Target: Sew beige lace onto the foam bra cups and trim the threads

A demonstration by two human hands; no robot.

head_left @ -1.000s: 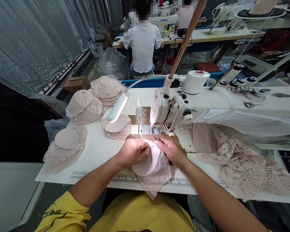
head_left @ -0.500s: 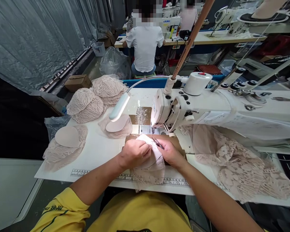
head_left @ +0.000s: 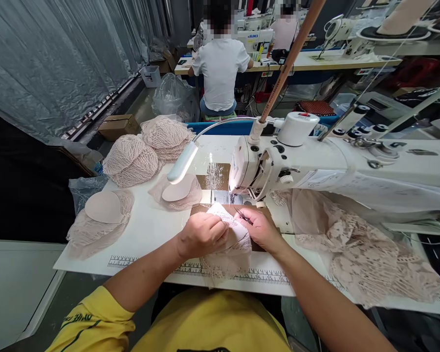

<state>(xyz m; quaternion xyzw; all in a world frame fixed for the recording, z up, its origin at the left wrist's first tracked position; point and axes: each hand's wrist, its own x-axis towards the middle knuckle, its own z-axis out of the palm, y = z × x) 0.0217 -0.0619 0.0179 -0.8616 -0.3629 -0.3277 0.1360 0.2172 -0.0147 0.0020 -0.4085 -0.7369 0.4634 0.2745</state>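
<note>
Just in front of the sewing machine's needle area, my left hand (head_left: pixel 204 233) is closed on the left edge of a pale lace bra cup (head_left: pixel 238 237). My right hand (head_left: pixel 260 228) holds small dark thread snips (head_left: pixel 243 215), their blades pointing up and left over the cup. The right fingers also touch the cup's right edge. Thin lace hangs from the cup toward the table's front edge. The white sewing machine (head_left: pixel 297 159) stands directly behind my hands, its lamp (head_left: pixel 182 162) lighting the cloth.
Stacked lace pieces (head_left: pixel 132 159) lie at the back left. Lace with smooth pale cups sits nearer, one cup (head_left: pixel 102 207) at the left edge and another cup (head_left: pixel 178 188) beside the machine. A lace heap (head_left: pixel 370 249) covers the right. A ruler strip (head_left: pixel 267 276) runs along the front. A co-worker (head_left: pixel 222 73) sits ahead.
The cup has been tilted and folded between my hands, its lower part drawn up slightly. The snips have shifted a little to the right, still in my right hand.
</note>
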